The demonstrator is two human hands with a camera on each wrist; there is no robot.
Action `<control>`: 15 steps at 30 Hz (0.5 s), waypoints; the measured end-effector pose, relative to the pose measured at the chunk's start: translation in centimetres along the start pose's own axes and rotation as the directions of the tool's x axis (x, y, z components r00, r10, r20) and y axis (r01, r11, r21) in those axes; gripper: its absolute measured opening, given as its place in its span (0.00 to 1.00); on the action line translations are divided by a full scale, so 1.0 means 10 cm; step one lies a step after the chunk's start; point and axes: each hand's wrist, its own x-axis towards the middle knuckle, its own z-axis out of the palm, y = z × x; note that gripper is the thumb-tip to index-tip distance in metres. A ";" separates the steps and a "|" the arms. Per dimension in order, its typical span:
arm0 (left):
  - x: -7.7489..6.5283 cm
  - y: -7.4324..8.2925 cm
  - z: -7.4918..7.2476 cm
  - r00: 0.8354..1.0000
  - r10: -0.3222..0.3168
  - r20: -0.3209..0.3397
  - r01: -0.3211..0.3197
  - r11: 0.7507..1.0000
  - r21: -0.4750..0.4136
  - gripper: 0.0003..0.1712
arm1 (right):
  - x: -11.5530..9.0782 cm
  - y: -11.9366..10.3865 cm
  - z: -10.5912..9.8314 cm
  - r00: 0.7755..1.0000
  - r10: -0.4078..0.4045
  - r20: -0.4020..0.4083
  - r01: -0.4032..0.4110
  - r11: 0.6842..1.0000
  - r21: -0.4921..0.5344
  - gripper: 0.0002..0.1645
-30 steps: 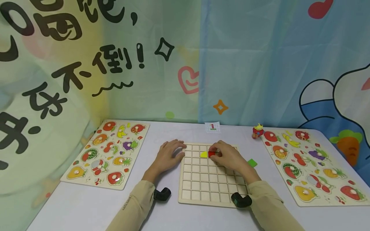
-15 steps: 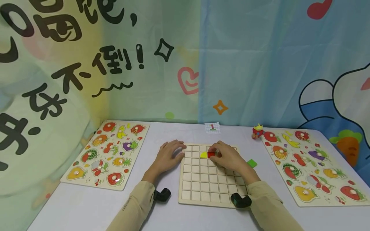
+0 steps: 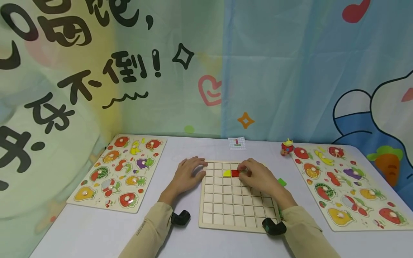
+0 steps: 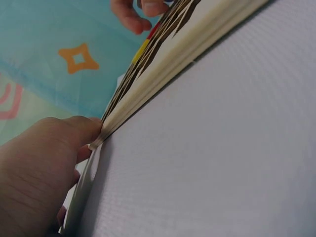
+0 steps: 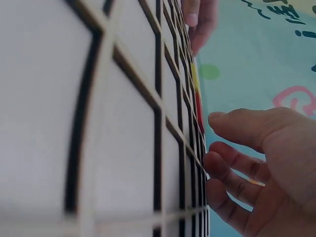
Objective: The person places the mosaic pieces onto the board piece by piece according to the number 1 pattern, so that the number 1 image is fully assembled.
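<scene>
A wooden grid board [image 3: 222, 208] lies on the table between both hands. Side by side in its upper rows sit a yellow tile [image 3: 227, 173] and a red tile [image 3: 235, 173]. At the board's upper left corner rests my left hand [image 3: 188, 173]; in the left wrist view its thumb [image 4: 89, 129] touches the board's edge. My right hand [image 3: 258, 175] hovers just right of the red tile. In the right wrist view its thumb [image 5: 242, 123] and fingers stand apart with nothing between them. Green tiles [image 3: 282, 182] lie right of the board, partly hidden by my right arm.
Fruit puzzle boards flank the grid board, one on the left [image 3: 117, 172] and one on the right [image 3: 348, 186]. Behind the grid board lie a small patterned card [image 3: 237, 143] and a toy figure [image 3: 286, 147]. A printed curtain [image 3: 274, 71] hangs behind the table.
My right hand has let go of the red tile and shifted slightly right, showing more of it. Part of a green tile now shows by the right wrist. The left hand has stayed put.
</scene>
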 end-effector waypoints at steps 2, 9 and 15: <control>0.00 0.00 0.00 1.000 0.002 -0.006 -0.002 1.000 -0.001 0.16 | -0.03 0.01 -0.03 1.000 0.002 -0.005 -0.002 1.000 0.000 0.10; 0.00 0.00 0.00 1.000 -0.008 -0.005 0.008 1.000 0.008 0.16 | -0.11 0.11 -0.08 1.000 0.017 -0.002 -0.017 1.000 -0.007 0.11; 0.00 -0.01 0.01 1.000 -0.013 -0.008 0.013 1.000 0.007 0.16 | -0.19 0.18 -0.14 0.999 0.038 0.009 -0.038 0.999 -0.007 0.13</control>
